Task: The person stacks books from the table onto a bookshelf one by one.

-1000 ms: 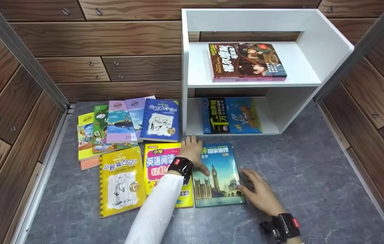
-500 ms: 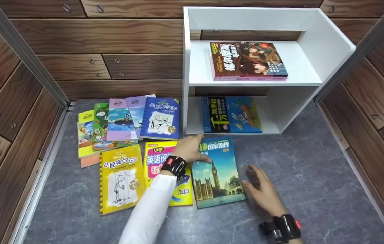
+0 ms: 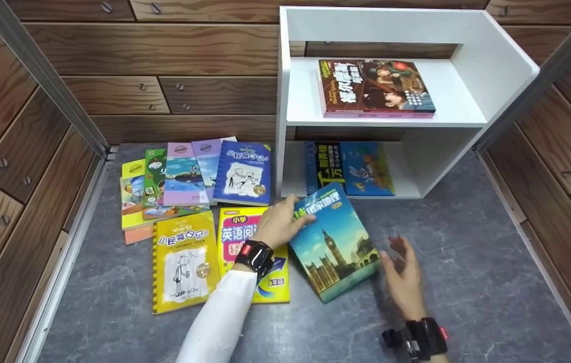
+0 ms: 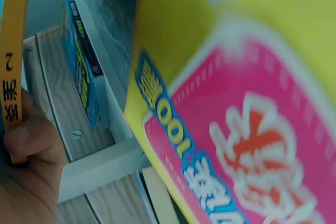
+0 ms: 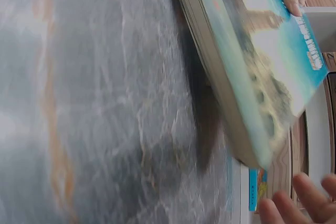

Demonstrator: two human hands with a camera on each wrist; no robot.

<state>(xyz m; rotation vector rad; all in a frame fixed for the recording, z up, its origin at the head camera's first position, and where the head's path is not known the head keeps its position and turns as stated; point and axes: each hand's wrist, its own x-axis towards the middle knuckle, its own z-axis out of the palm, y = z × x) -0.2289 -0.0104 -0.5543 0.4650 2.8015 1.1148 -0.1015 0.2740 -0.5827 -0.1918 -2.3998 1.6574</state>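
Observation:
A blue-green book (image 3: 338, 247) with a clock tower on its cover is tilted, its lower part raised off the floor. My left hand (image 3: 281, 222) grips its upper left edge, thumb over the cover. In the left wrist view that hand (image 4: 31, 156) pinches the book's orange spine (image 4: 14, 72). My right hand (image 3: 405, 277) is beside the book's right edge with fingers relaxed; the right wrist view shows its fingers (image 5: 310, 200) apart from the book. Under my left forearm lies a yellow and pink book (image 3: 278, 287).
A white two-level shelf (image 3: 497, 75) stands behind, with a brown-covered book (image 3: 376, 85) on top of its upper level and blue books (image 3: 366, 166) below. Left of it, a yellow notebook-style book (image 3: 184, 267), a dark blue book (image 3: 242, 174) and several overlapping books (image 3: 184, 176) lie on the grey floor.
My left hand has lifted and turned the clock-tower book, which was flat beside the yellow and pink one. The right hand has shifted slightly right.

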